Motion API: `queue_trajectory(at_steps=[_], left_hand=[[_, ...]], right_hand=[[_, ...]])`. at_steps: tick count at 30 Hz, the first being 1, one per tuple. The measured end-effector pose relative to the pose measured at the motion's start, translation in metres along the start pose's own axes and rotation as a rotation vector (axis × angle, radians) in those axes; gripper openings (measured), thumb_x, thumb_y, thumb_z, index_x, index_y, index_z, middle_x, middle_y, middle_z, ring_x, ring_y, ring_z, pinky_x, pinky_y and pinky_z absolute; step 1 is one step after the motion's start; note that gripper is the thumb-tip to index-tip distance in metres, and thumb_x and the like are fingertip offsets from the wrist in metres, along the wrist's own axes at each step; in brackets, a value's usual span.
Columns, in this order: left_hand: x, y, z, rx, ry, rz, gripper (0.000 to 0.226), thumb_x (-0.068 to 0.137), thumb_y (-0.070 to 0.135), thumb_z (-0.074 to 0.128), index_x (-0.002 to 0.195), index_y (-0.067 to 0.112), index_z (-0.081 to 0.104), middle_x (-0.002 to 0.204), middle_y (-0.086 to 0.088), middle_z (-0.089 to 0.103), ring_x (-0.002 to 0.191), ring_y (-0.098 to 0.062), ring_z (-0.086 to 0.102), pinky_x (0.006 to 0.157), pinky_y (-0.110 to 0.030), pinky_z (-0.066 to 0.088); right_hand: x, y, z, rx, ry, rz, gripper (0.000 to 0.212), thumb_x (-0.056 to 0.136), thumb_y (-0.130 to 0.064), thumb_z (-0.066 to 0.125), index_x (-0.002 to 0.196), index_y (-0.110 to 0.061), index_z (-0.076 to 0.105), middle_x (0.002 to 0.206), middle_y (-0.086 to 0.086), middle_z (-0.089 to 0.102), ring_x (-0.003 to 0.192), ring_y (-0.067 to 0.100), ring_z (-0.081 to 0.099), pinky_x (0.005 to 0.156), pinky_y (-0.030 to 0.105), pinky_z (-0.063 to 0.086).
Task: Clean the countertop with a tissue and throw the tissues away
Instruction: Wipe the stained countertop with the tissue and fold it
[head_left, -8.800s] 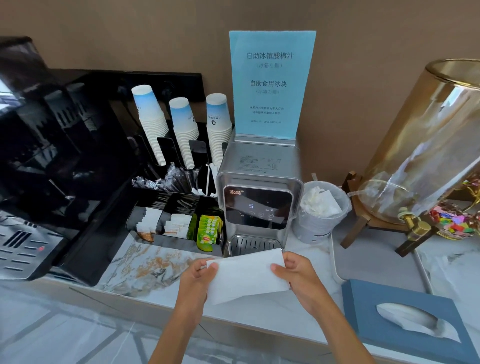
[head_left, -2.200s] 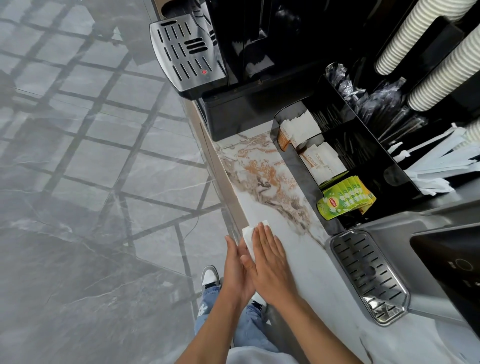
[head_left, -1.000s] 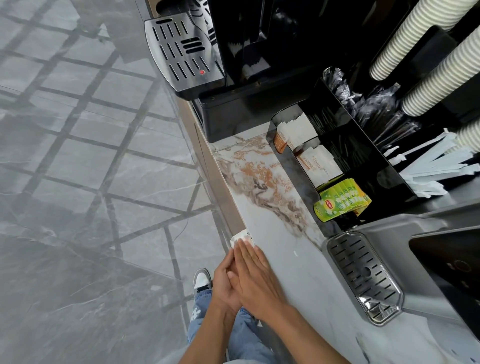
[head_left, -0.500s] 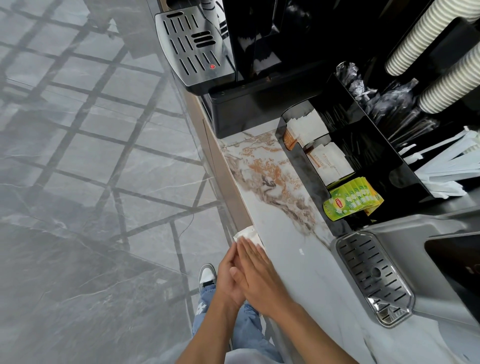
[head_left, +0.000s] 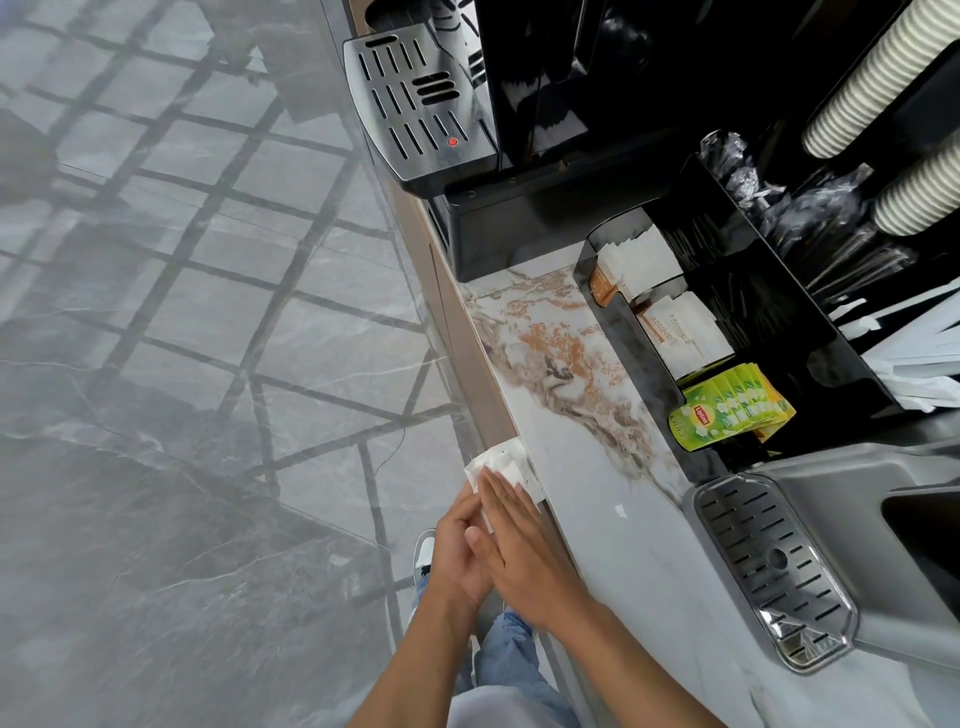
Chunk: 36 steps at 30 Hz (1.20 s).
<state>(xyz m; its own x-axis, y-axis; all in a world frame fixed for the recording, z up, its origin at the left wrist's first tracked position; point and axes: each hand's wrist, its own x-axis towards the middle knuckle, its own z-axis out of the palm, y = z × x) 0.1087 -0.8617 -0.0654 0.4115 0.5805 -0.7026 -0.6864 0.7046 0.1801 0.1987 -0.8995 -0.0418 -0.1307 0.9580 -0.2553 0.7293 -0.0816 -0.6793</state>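
Observation:
A white tissue (head_left: 501, 461) lies crumpled at the front edge of the marble countertop (head_left: 613, 499), half hanging over it. My right hand (head_left: 519, 551) lies flat on the tissue with fingers stretched out and pressed on it. My left hand (head_left: 460, 551) is cupped just off the edge, under and beside the tissue, touching the right hand. A small white scrap (head_left: 620, 510) lies on the counter to the right of my hands.
A black coffee machine (head_left: 519, 130) stands at the far end. A black organizer (head_left: 727, 322) holds sachets, green tea bags (head_left: 727, 410), stirrers and paper cup stacks (head_left: 878, 78). A grey dispenser's drip tray (head_left: 769, 566) is at right. Grey tiled floor lies left.
The tissue under my right hand has slid from on the counter to its front edge and over it. My left hand stays cupped at the edge.

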Motion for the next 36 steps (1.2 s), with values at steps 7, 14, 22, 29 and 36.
queue_trajectory(at_steps=[7,14,22,29,36], left_hand=[[-0.006,0.012,0.014,-0.031,-0.030,0.023,0.025,0.088,0.010,0.057,0.111,0.006,0.066,0.096,-0.012,0.075,0.092,-0.024,0.074,0.084,-0.035,0.061],[-0.014,0.022,0.046,-0.023,-0.032,0.021,0.048,0.088,0.012,0.059,0.135,0.007,0.054,0.112,-0.013,0.068,0.103,-0.025,0.069,0.092,-0.035,0.058],[-0.014,0.019,0.079,-0.033,-0.080,-0.066,0.062,0.091,0.010,0.050,0.151,0.001,0.040,0.145,-0.019,0.050,0.136,-0.033,0.047,0.124,-0.042,0.024],[-0.018,0.007,0.116,0.006,-0.122,-0.060,0.055,0.092,0.006,0.049,0.147,-0.002,0.045,0.150,-0.026,0.050,0.142,-0.040,0.044,0.120,-0.048,0.030],[-0.024,-0.001,0.130,-0.005,-0.167,0.028,0.043,0.091,0.004,0.049,0.133,-0.003,0.057,0.135,-0.026,0.064,0.126,-0.042,0.061,0.119,-0.051,0.032]], right_hand=[[0.008,-0.009,-0.007,-0.008,0.024,-0.034,0.067,0.101,-0.048,0.022,0.159,-0.017,0.010,0.167,-0.009,0.005,0.149,-0.007,-0.008,0.120,0.018,-0.011],[0.010,-0.020,-0.031,0.057,0.108,-0.062,0.067,0.100,-0.047,0.024,0.158,-0.014,0.015,0.163,-0.011,0.007,0.145,-0.015,-0.009,0.119,0.014,-0.008],[0.001,-0.023,-0.075,0.172,0.309,0.008,0.059,0.102,-0.033,0.036,0.157,-0.015,0.023,0.160,-0.015,0.011,0.140,-0.023,-0.009,0.115,0.007,-0.006],[-0.013,-0.007,-0.111,0.346,0.532,0.228,0.060,0.103,-0.028,0.048,0.157,-0.018,0.023,0.159,-0.016,0.016,0.151,0.002,0.006,0.122,0.024,0.007],[-0.011,-0.008,-0.110,1.085,0.620,0.541,0.046,0.095,-0.035,0.063,0.133,-0.011,0.055,0.135,0.009,0.064,0.124,0.021,0.060,0.104,0.041,0.048]])
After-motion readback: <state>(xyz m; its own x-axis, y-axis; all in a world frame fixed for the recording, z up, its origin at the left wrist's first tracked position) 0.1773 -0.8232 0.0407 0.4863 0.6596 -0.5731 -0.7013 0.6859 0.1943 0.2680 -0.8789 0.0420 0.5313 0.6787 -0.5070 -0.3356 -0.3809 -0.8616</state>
